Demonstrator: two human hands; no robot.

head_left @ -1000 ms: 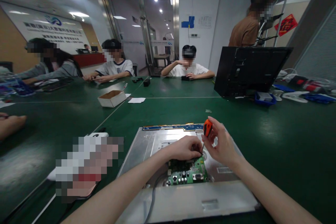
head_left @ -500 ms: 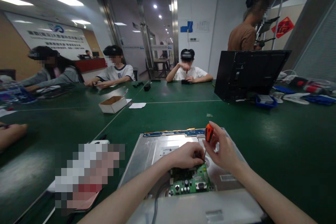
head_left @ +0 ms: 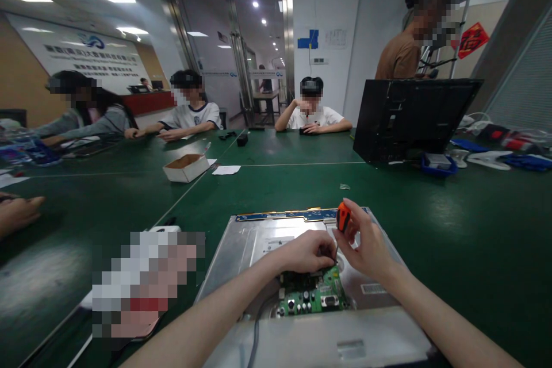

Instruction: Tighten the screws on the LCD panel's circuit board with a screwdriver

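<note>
My right hand (head_left: 364, 241) pinches the orange and black handle of a screwdriver (head_left: 343, 217), which stands nearly upright with its thin shaft pointing down. My left hand (head_left: 308, 251) is closed, its fingertips bunched at the lower end of the shaft; whether they grip the shaft or a small part is hidden. Just below them a green circuit board (head_left: 313, 294) lies on the metal back of a display panel (head_left: 241, 241). Along the panel's far edge runs a narrow blue board (head_left: 280, 216). A grey cable (head_left: 255, 330) comes off the green board's left side.
A pixelated phone-like object (head_left: 146, 282) lies left of the panel. Farther off stand an open white box (head_left: 186, 169), a black monitor casing (head_left: 414, 121) and a blue tray (head_left: 437, 168). Several people sit around the green table (head_left: 474, 241); another person's hand (head_left: 19, 213) rests at left.
The view has tilted slightly. Both my hands and the screwdriver keep nearly the same place over the board. Across the table, a seated person's hand has shifted left.
</note>
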